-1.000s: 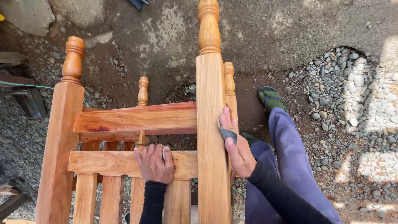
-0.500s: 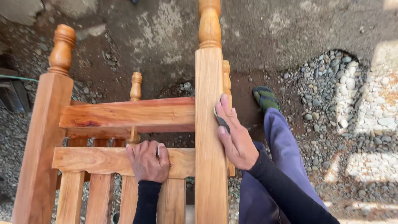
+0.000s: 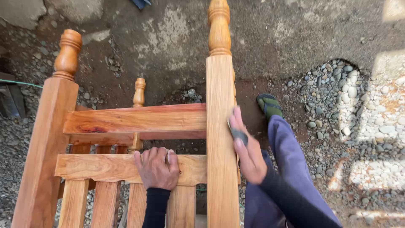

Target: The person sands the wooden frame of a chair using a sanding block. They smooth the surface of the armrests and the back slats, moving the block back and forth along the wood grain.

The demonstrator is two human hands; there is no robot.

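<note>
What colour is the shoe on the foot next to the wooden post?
The shoe is green with dark straps, seen best in the head view.

Bright daylight here, mostly open shade over the wooden frame (image 3: 139, 122) and the dirt. Hard sun patches blaze on the gravel (image 3: 371, 122) at far right, nearly washed out. The right hand (image 3: 249, 154) is smeared with motion blur; the left hand (image 3: 157, 169) and wood grain stay crisp. Posts splay slightly toward the edges.
</note>
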